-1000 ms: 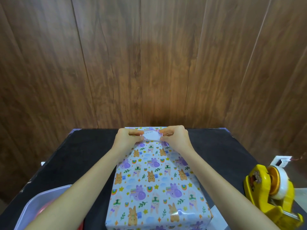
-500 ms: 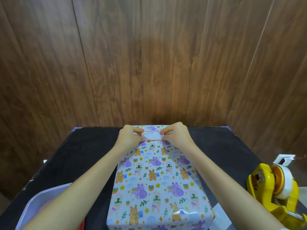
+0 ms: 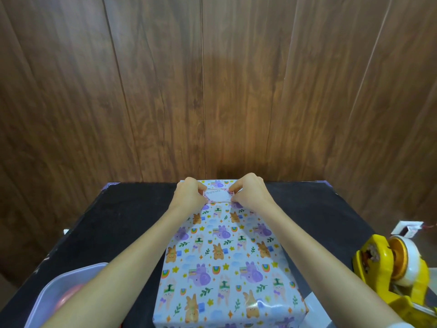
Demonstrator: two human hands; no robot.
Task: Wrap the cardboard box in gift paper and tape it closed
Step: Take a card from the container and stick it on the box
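Note:
The box [image 3: 227, 263] lies lengthwise on the black table [image 3: 123, 221], fully covered in white gift paper printed with purple elephants, bunnies and rainbows. A small white card [image 3: 218, 195] with a floral border and handwriting sits on the box's far end. My left hand [image 3: 189, 195] pinches the card's left edge with thumb and fingers. My right hand [image 3: 249, 194] pinches its right edge. Both forearms reach over the box top.
A yellow tape dispenser [image 3: 397, 268] with a white roll stands at the right edge. A translucent plastic tub [image 3: 59, 290] with something pink inside sits at the near left. A wood-panel wall rises right behind the table. A white paper scrap [image 3: 314, 304] lies by the box's near right corner.
Both hands stay on the card at the box's far end; the card has been shifted slightly and lies flatter on the paper. The view has tilted a little.

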